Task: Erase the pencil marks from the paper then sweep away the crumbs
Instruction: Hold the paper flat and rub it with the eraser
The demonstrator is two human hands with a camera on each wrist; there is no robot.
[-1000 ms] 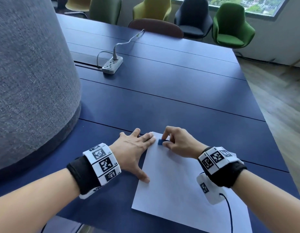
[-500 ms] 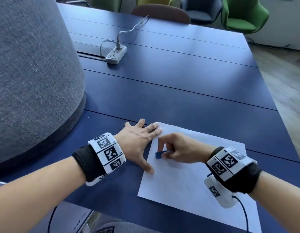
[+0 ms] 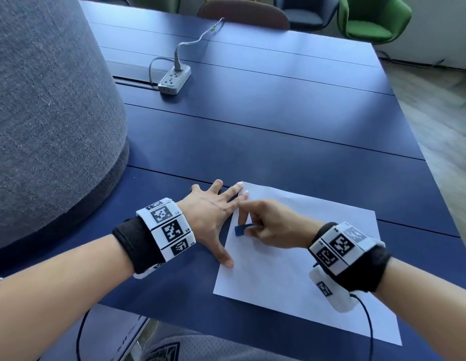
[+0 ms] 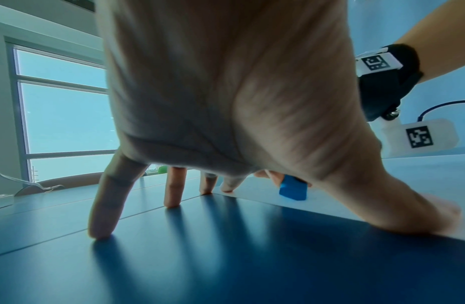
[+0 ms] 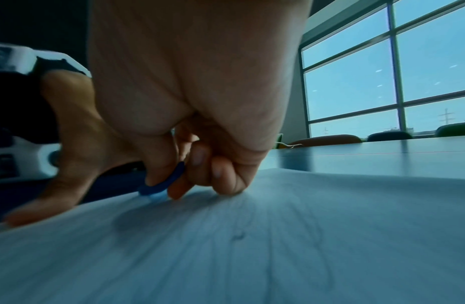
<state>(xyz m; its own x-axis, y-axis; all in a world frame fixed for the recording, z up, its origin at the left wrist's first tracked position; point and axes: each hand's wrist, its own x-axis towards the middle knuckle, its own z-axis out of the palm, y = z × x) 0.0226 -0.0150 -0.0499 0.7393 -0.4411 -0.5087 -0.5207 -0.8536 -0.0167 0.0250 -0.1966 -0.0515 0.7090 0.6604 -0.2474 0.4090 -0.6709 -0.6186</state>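
An office meeting room: long navy conference table (image 3: 278,121), power strip (image 3: 175,77), upholstered chairs (image 3: 370,19) beyond, large windows (image 5: 408,72).

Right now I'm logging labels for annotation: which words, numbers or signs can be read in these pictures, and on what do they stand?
No word or number reads clearly.
On the left wristband: square black-and-white code markers; tiny characters beside them, too small to read.
On the right wristband: code markers only.
On the shirt print: cut off, unreadable.
On the paper: no legible writing.
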